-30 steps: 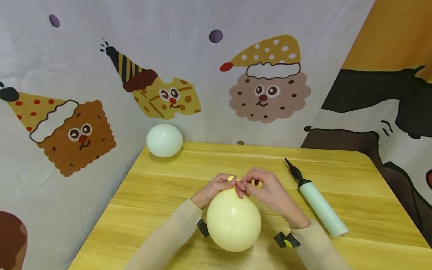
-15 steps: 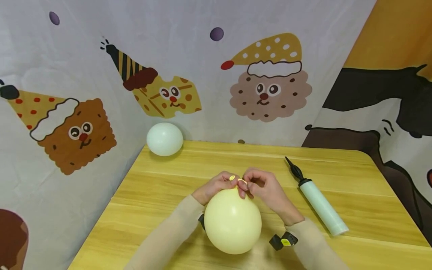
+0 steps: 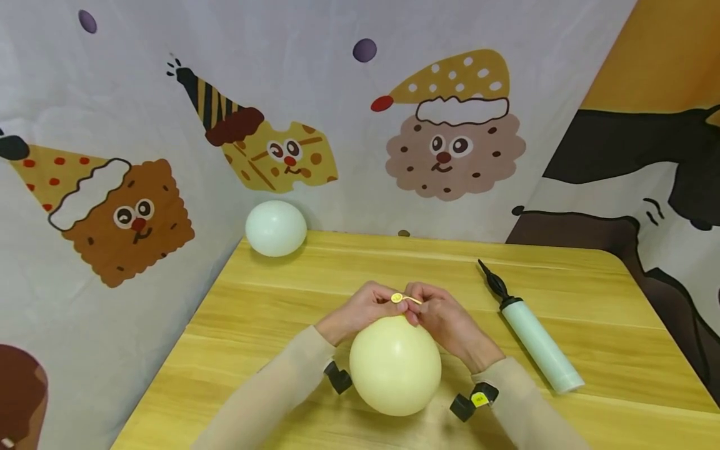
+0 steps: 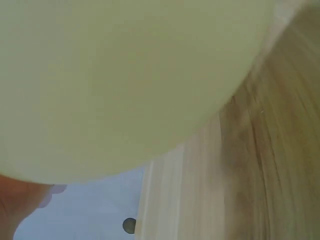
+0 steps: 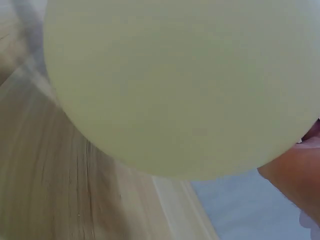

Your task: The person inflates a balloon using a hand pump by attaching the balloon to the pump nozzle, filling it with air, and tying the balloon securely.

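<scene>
An inflated pale yellow balloon [image 3: 395,369] hangs below both hands in the head view, its neck at the top between the fingers. My left hand [image 3: 362,312] pinches the neck, and the round yellow lip [image 3: 397,298] of the balloon shows over its fingertips. Close against it, my right hand [image 3: 450,317] pinches the stretched yellow neck from the right; the fingertips of both hands overlap and partly hide each other. The balloon [image 4: 125,90] fills most of the left wrist view. In the right wrist view the balloon [image 5: 185,90] covers most of the hand.
A pale mint balloon [image 3: 276,229] lies at the table's far left corner. On the right lies a mint hand pump [image 3: 542,344] with a black nozzle. The wooden table [image 3: 253,300] meets a cartoon-printed cloth [image 3: 349,156] at its back edge.
The lip of the balloon has shifted right, towards the right hand, with a thin yellow strand now stretched beside it. Both hands have drawn closer together, and the balloon has swung slightly.
</scene>
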The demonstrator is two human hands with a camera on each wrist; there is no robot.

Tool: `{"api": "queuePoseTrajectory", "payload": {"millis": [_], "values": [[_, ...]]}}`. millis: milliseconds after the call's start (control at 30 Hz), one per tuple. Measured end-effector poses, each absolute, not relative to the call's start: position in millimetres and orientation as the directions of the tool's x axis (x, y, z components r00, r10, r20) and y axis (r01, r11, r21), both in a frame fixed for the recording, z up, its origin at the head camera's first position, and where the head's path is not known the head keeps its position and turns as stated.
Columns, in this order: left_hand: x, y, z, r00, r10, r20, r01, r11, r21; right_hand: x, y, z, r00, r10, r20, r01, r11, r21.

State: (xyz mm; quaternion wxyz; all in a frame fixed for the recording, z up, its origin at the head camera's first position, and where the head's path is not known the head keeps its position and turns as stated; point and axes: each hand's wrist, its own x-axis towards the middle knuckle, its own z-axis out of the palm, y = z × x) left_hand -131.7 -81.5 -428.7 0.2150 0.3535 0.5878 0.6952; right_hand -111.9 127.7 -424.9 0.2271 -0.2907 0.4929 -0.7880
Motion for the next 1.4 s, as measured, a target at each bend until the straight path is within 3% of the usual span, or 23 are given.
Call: {"api": "queuePoseTrajectory", "payload": {"millis": [400,700,1067,1200,1400], "values": [[-126,-77,-428,-0.810,0.565,0.156,0.093,-0.139,0.986,-118,131,-430,-0.734,-0.630,0.254,-0.001,-0.372,-0.928],[-123,-76,-431,-0.842,0.524,0.131,0.042,-0.178,0.983,-118,131,-428,-0.760,-0.593,0.266,-0.082,-0.318,-0.945],[-121,-73,-434,-0.893,0.450,0.023,-0.130,-0.307,0.943,-117,132,-429,-0.816,-0.501,0.288,-0.188,-0.242,-0.952],[-120,-73,-435,-0.899,0.437,0.021,-0.139,-0.332,0.933,-115,132,-427,-0.848,-0.444,0.289,-0.243,-0.158,-0.957],[-118,-70,-436,-0.907,0.416,0.069,-0.064,-0.297,0.953,-109,133,-418,-0.927,-0.273,0.256,-0.296,0.116,-0.948]]}}
